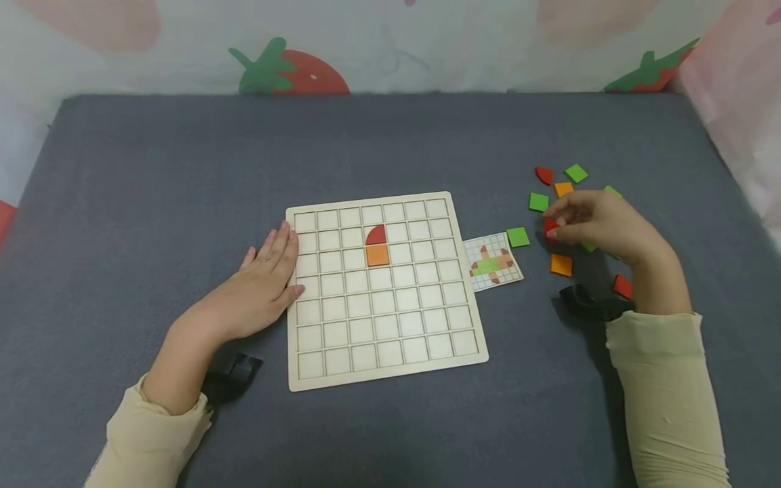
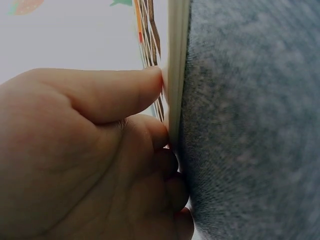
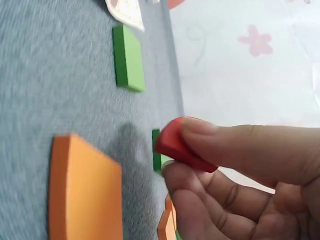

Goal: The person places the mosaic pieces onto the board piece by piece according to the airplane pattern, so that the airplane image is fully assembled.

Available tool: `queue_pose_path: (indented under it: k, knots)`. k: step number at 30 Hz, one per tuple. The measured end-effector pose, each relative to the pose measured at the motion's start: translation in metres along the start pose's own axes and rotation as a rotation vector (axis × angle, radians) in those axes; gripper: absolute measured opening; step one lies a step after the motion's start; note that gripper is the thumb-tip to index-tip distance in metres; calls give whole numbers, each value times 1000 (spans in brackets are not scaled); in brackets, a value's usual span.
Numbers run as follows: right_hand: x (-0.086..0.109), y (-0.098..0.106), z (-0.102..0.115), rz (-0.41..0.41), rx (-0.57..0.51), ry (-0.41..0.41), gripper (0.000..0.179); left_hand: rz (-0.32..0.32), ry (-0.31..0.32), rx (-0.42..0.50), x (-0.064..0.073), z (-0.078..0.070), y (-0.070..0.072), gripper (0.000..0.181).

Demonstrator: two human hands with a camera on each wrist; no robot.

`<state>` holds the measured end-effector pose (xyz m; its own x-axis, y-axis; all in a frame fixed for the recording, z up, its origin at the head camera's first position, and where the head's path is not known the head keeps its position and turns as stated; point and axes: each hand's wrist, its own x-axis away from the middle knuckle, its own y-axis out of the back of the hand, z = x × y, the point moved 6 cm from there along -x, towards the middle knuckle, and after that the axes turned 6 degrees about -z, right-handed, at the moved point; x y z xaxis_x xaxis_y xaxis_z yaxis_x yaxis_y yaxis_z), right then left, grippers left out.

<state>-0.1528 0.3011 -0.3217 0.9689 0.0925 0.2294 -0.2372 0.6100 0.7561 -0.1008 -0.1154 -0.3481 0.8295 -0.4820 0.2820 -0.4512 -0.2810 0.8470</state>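
The light wooden grid board (image 1: 361, 330) has a red quarter-circle tile (image 1: 377, 234) in one cell and an orange square tile (image 1: 377, 255) in the cell directly below. My left hand (image 1: 259, 291) rests on the board's left edge, fingers extended; up close in the left wrist view, its thumb (image 2: 135, 90) touches the rim. Over at the right, my right hand (image 1: 604, 220) pinches another red tile (image 3: 175, 142) with one curved side, between thumb and fingers. The right wrist view shows this tile raised off the cloth.
A printed pattern card (image 1: 491, 263) pokes out from the board's right edge. Around my right hand lie loose tiles: several green squares, such as one (image 1: 518, 237) by the card, an orange square (image 1: 561, 265) and a red quarter circle (image 1: 544, 175). Grey cloth (image 1: 183, 169) covers the table.
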Motion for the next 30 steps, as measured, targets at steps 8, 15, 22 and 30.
queue_pose_path:
  k: [8, 15, 22, 30]
  knots:
    - [1, 2, 12, -61, -73, 19, 21, -1, 3, -9, -2, -2, 0, 73]
    - [1, -8, 32, -74, -217, 27, 23, 2, -3, -16, -6, -8, -1, 72]
    - [-6, -26, 61, -54, -291, 91, 19, -3, 1, -25, -10, -9, -2, 72]
    - [-15, -55, 95, 28, -305, 109, 14, -4, 2, -25, -15, -10, -3, 71]
